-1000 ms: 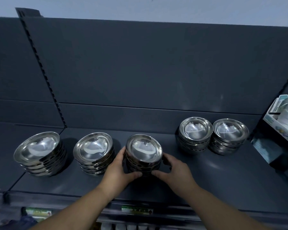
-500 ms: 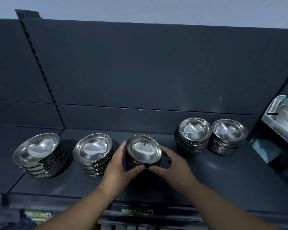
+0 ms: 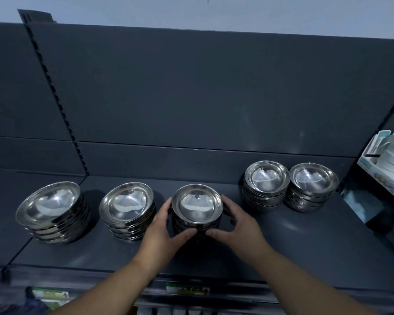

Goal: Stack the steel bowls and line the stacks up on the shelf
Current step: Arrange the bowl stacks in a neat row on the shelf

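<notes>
Several stacks of steel bowls stand in a row on the dark shelf (image 3: 293, 253). The middle stack (image 3: 197, 204) sits between my hands. My left hand (image 3: 163, 233) cups its left side and my right hand (image 3: 237, 226) cups its right side, thumbs nearly meeting at the front. To the left stand a stack (image 3: 126, 204) close by and a larger stack (image 3: 49, 204) at the far left. Two more stacks (image 3: 266, 178) (image 3: 313, 180) touch each other further back on the right.
A dark back panel rises behind the shelf. A white box with stacked white dishes (image 3: 389, 160) stands on a neighbouring shelf at the right edge. Price labels (image 3: 187, 289) run along the shelf's front lip. A slotted upright (image 3: 55, 92) divides the left bay.
Both hands have slid the middle stack a little further back on the shelf, and my thumbs have closed in at its front.
</notes>
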### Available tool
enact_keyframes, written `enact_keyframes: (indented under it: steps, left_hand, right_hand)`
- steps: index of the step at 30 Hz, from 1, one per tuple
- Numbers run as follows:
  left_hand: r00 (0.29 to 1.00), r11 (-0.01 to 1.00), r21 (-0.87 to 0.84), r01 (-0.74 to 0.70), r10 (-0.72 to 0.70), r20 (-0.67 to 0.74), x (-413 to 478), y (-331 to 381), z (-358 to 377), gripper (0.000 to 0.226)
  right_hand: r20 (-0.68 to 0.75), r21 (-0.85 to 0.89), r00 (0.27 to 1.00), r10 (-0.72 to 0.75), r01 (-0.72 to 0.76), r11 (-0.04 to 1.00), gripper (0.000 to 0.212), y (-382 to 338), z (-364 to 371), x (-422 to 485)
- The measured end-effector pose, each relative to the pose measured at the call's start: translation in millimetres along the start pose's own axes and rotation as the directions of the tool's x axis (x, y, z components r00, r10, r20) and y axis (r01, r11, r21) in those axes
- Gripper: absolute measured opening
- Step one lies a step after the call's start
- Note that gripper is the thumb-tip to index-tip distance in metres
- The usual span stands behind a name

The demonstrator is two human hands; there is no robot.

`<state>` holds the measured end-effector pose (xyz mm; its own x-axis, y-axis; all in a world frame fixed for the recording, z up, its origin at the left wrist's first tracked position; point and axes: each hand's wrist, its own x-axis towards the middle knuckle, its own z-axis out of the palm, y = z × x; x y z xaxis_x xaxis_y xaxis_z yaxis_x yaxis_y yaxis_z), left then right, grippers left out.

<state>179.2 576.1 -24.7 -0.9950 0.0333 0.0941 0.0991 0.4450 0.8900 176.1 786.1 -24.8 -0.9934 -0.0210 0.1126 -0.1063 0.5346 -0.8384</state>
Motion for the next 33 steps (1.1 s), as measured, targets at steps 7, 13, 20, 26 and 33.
enact_keyframes:
  steps: [7,13,20,26,33]
  left_hand:
    - [0.999,1.0,-0.002,0.024,-0.024,0.047,0.7,-4.5,-0.9,0.099]
    - [0.996,0.997,0.028,0.073,-0.074,0.054,-8.7,-14.8,8.8,0.104]
    - [0.997,0.998,0.053,0.037,-0.041,0.071,-1.9,-12.1,8.7,0.096]
    - [0.997,0.998,0.054,0.018,-0.022,0.078,3.2,-11.9,7.9,0.101]
    - [0.997,1.0,0.0,-0.005,0.004,0.072,6.3,-9.8,6.3,0.09]
  right_hand:
    - [-0.01,0.007,1.0,0.028,-0.028,1.0,0.102,3.7,2.2,-1.2]
    - [0.05,-0.113,0.991,0.123,-0.116,0.987,0.104,12.3,8.9,-9.7]
    - [0.019,-0.189,0.993,0.117,-0.112,0.976,0.084,9.8,14.5,-10.3]
    - [-0.012,-0.18,0.99,0.138,-0.138,0.974,0.081,9.2,15.6,-7.5]
    - [-0.049,-0.141,0.988,0.144,-0.149,0.979,0.077,2.6,18.2,-8.8]
